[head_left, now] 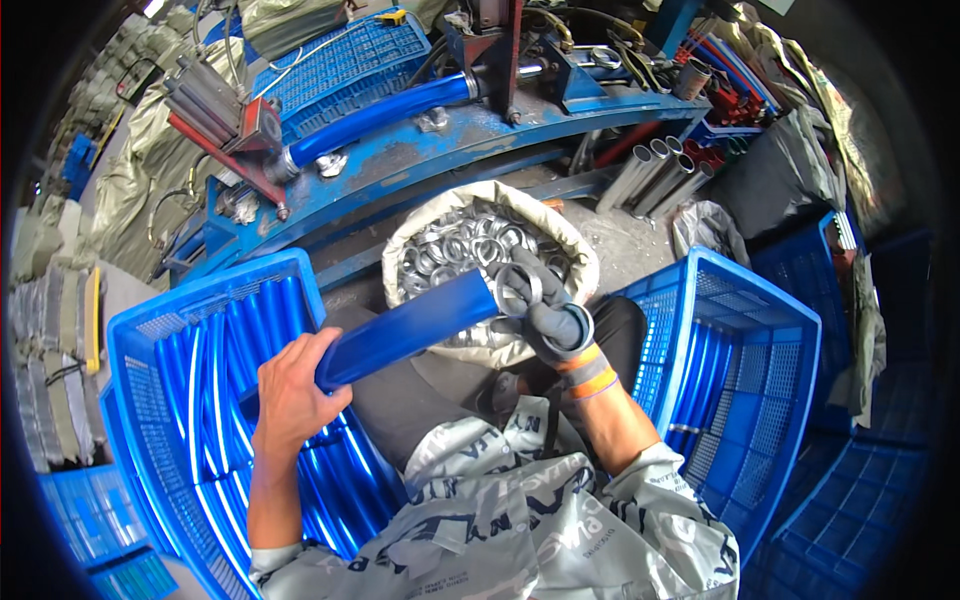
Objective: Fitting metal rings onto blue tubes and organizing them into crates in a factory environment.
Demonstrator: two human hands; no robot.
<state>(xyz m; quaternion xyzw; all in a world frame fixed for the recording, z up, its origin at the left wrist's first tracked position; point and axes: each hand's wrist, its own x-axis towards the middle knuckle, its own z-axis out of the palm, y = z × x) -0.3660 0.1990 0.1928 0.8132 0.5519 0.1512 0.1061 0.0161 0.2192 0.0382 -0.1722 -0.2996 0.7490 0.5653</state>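
Two hands are working over the lap: one bare left hand (300,385) is closing around the near end of one glossy blue cylindrical tube (415,325), and one grey-gloved right hand (550,315) is pinching one round silvery metal ring (531,284) between thumb and fingers at the tube's far end; whether ring and tube are touching cannot be told. The tube is slanting up to the right, its far end hanging over one round off-white woven sack (396,265). Loose silvery rings (455,247) are filling the sack, too heaped for counting. Two blue plastic baskets are flanking the person: the left basket (208,284) is holding many blue tubes in overlapping rows, the right basket (757,290) several, its walls rising well above them. Beyond, one blue metal bench (400,167) is supporting one further blue tube (385,117). Between the sack's right edge and the bench, a strip of grey floor (625,238) is showing, giving the right hand room outward.
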